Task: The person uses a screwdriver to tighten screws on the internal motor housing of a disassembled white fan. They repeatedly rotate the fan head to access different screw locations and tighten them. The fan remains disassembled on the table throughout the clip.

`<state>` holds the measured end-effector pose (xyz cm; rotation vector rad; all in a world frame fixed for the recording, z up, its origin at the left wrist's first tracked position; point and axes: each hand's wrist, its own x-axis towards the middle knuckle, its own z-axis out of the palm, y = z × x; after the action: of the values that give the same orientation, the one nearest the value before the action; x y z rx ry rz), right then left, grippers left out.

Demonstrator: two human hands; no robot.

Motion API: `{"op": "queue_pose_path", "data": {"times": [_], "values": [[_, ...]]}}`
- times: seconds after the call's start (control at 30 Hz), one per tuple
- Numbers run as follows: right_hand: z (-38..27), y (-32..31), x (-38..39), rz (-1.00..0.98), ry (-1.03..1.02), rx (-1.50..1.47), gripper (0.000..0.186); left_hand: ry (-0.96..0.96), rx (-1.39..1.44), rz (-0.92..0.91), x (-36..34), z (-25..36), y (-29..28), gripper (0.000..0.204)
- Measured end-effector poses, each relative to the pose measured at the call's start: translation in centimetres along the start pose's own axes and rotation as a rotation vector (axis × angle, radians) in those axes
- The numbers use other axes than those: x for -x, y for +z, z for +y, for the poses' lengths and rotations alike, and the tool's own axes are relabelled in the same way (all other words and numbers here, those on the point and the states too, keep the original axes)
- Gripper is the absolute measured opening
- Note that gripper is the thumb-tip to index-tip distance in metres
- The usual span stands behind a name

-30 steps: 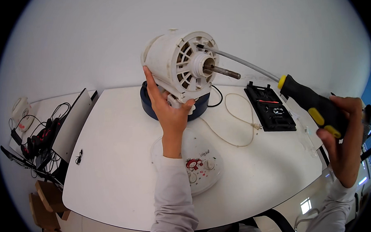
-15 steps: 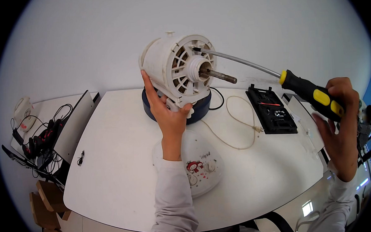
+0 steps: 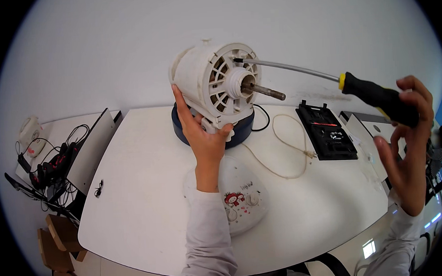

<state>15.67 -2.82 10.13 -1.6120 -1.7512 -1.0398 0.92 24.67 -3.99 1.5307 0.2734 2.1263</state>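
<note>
My left hand (image 3: 203, 144) grips the white fan motor housing (image 3: 191, 72) from below and its left side, fingers up the side and thumb under the front. The housing has a slotted round front with a metal shaft (image 3: 270, 91) sticking out to the right. With my right hand (image 3: 412, 143) I hold a long screwdriver (image 3: 378, 95) by the end of its black and yellow handle; my fingers are behind it and my thumb is off it. The screwdriver's tip meets the upper part of the slotted front. Below the housing stands a dark blue round base (image 3: 180, 130).
A white fan base with dials and cartoon prints (image 3: 247, 206) lies on the white table (image 3: 134, 192). To the right are a looped pale power cord (image 3: 283, 175) and an open black tool case (image 3: 325, 132). Tangled cables (image 3: 52, 167) and cardboard boxes (image 3: 54, 251) are at left.
My right hand's grip on the screwdriver handle has loosened; the thumb and fingers have spread and the handle has turned. The tip stays at the housing front. The whole view has shifted slightly.
</note>
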Motion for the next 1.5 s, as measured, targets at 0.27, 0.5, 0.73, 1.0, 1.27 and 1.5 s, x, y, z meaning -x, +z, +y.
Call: {"op": "queue_pose_path", "data": {"times": [0.27, 0.5, 0.73, 1.0, 1.27, 1.5], "values": [[-0.2, -0.7, 0.5, -0.039, 0.210, -0.025, 0.050, 0.006, 0.016, -0.009, 0.2, 0.2, 0.4, 0.121], [-0.5, -0.9, -0.2, 0.028, -0.263, 0.013, 0.053, 0.024, 0.003, 0.011, -0.1, 0.1, 0.1, 0.121], [0.2, -0.2, -0.2, 0.039, -0.120, 0.131, 0.033, -0.004, 0.039, -0.008, 0.1, 0.4, 0.2, 0.122], [-0.2, 1.0, 0.3, 0.066, -0.185, 0.244, 0.053, -0.011, 0.061, 0.003, 0.0, 0.6, 0.2, 0.123], [0.0, 1.3, -0.2, 0.118, -0.167, 0.281, 0.045, -0.016, 0.070, 0.001, 0.0, 0.6, 0.3, 0.123], [-0.4, 1.2, 0.2, 0.092, -0.191, 0.237, 0.052, -0.024, 0.075, -0.003, 0.1, 0.5, 0.2, 0.122]]}}
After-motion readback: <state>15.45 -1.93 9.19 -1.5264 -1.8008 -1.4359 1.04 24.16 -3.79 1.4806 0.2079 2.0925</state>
